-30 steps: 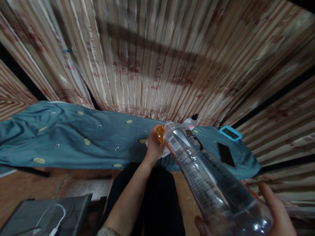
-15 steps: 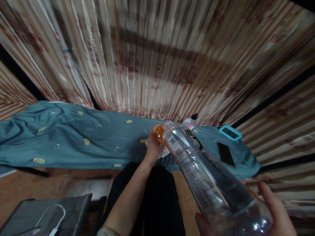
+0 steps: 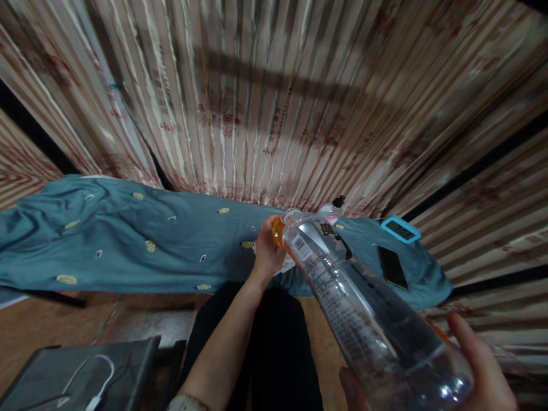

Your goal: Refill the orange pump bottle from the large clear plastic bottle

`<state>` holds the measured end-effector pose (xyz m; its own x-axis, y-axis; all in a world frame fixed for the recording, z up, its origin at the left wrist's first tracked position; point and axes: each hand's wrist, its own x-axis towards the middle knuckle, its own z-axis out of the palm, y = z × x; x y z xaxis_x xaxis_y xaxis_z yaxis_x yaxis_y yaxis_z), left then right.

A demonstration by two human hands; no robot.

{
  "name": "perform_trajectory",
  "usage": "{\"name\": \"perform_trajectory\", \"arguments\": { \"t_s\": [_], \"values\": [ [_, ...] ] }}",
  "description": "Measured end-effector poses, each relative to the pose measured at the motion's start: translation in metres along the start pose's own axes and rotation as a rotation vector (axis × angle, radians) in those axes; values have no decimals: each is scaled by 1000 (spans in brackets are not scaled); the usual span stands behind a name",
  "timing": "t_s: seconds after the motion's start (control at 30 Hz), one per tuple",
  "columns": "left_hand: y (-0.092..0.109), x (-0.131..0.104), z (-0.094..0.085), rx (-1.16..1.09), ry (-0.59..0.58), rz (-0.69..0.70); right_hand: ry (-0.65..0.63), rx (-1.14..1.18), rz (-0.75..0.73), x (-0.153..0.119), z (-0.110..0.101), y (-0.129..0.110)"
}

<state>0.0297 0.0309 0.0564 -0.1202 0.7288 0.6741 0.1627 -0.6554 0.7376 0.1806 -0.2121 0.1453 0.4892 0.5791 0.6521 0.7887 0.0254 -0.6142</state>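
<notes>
Head view: tilted bottle [image 3: 363, 302], base in right hand [image 3: 488, 365].

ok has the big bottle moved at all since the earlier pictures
No, not visibly: against the phone lying on the cloth, the big bottle keeps the same place and slant.

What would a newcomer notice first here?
Probably the big clear bottle, slanting across the lower right, its base in the right hand. The left hand holds a small orange piece beside the bottle's mouth. Then the bright blue clock, at the right end of the patterned cloth.
</notes>
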Motion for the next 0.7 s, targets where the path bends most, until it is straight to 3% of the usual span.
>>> {"name": "perform_trajectory", "arguments": {
  "t_s": [0.17,0.4,0.7],
  "values": [
    [-1,0,0,9,14,20,-15,37,16,-1,4,-5],
    [-2,1,0,11,40,44,8,7,-52,8,3,10],
    [-3,1,0,-4,48,46,-21,31,-121,9,4,-4]
  ]
}}
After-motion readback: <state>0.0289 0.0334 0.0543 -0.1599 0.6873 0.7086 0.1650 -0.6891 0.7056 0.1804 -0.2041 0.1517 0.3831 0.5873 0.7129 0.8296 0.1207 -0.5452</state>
